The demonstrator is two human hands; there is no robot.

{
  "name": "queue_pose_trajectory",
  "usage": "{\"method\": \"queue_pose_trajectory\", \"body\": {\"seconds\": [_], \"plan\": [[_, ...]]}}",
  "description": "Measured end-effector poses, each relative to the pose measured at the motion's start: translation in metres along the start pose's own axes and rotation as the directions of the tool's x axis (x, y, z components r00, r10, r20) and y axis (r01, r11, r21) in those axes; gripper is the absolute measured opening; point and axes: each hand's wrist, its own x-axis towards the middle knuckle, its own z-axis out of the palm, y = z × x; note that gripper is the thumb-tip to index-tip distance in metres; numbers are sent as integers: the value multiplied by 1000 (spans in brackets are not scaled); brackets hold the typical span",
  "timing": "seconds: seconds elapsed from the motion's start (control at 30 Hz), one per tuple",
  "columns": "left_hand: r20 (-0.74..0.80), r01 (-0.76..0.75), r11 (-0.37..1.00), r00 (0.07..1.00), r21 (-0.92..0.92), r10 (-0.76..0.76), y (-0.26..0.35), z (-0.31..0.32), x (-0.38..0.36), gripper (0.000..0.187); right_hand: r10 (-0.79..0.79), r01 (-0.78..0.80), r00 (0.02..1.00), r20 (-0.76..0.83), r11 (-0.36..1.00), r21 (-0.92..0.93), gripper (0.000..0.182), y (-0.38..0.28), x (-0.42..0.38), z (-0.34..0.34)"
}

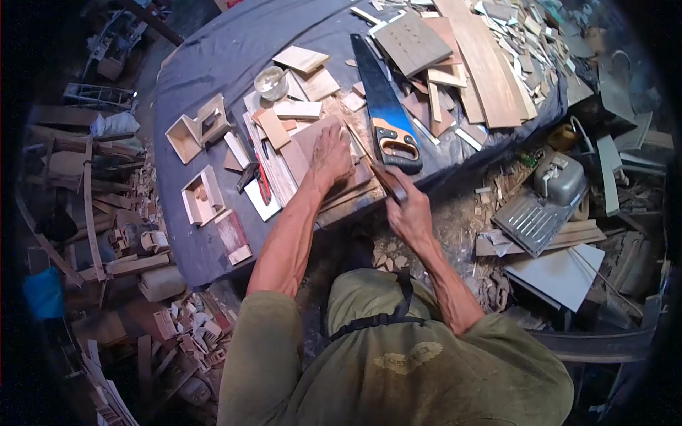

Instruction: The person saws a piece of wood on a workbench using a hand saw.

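Observation:
My left hand (332, 157) presses down on a reddish-brown wooden board (307, 142) near the front edge of the cloth-covered table, fingers bent over it. In my right hand (410, 211) is a narrow saw-like tool (389, 182) with a brown handle, its thin front part reaching along the board's right side. The fingers are closed round it, and its exact kind is hard to make out. Just beyond lies a large handsaw (387, 106) with a blue-black blade and an orange-black handle. Pale wood offcuts (297, 109) and a glass jar (271, 83) sit beyond my left hand.
Small wooden boxes (202, 195), red-handled pliers (263, 186) and a white piece (260, 201) lie left on the dark cloth (234, 57). Long planks (483, 67) and many scraps cover the right side. A metal sink (543, 206) and wood debris crowd the floor.

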Motion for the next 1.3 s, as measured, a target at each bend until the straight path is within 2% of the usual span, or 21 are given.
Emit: {"method": "queue_pose_trajectory", "body": {"seconds": [0.03,0.1,0.17,0.2,0.27,0.37,0.4,0.5,0.6,0.7,0.8,0.9,0.93,0.97,1.03,1.07,1.17,1.2,1.23,1.3], "plan": [[-9,-2,1000,1000,-13,2,3,3,2,62,76,-75,996,36,997,-35,48,-5,6,0],[19,-16,1000,1000,-3,16,3,4,3,61,36,-35,999,-16,998,42,47,-6,24,11],[4,-44,998,999,-37,45,3,-1,1,61,317,-321,936,152,947,5,48,-15,16,-4],[13,-77,996,997,-41,78,5,-1,-2,62,213,-215,974,79,976,17,48,-8,11,-3],[23,-41,999,999,-35,42,5,1,-5,64,-6,8,998,-66,999,34,49,7,5,11],[82,47,999,995,21,-49,17,-8,-4,65,69,-68,997,-26,997,42,51,3,4,13],[107,86,996,990,36,-89,20,-9,-3,65,37,-34,998,-58,998,61,50,6,6,13],[34,43,998,998,54,-45,12,3,-3,65,-54,72,988,-145,990,122,48,12,8,17],[17,-9,999,1000,51,8,7,-3,-4,62,208,-208,978,19,977,47,47,-7,14,8],[-5,-54,997,999,-50,54,-6,7,6,61,240,-244,969,62,967,73,47,-10,19,9],[57,-35,998,998,-55,38,-3,4,8,62,179,-180,983,31,981,67,47,-3,8,6],[96,-28,999,995,-42,32,-2,2,9,63,-7,16,997,-79,993,121,47,6,-9,5],[80,-28,998,996,-62,33,-2,3,7,63,53,-50,998,-39,997,60,48,-1,-2,3],[57,-29,996,998,-82,34,-2,3,7,63,161,-163,986,32,983,80,48,-9,11,0],[45,-29,995,998,-92,33,0,4,3,62,365,-387,913,182,916,104,47,-23,26,-2],[43,-33,996,998,-80,37,0,3,4,62,18,-18,999,-43,1000,5,46,5,20,13],[-1,-33,996,999,-87,33,-5,8,8,60,-106,120,988,-116,985,123,44,10,-5,4],[5,-26,994,1000,-103,26,-4,8,4,59,-69,80,992,-109,992,99,46,6,-2,4],[3,-26,993,1000,-117,27,-1,6,5,58,223,-224,972,73,974,18,50,-14,13,-3],[-1,-48,995,999,-83,48,1,8,3,57,234,-239,969,83,969,57,53,-9,36,12]]}}
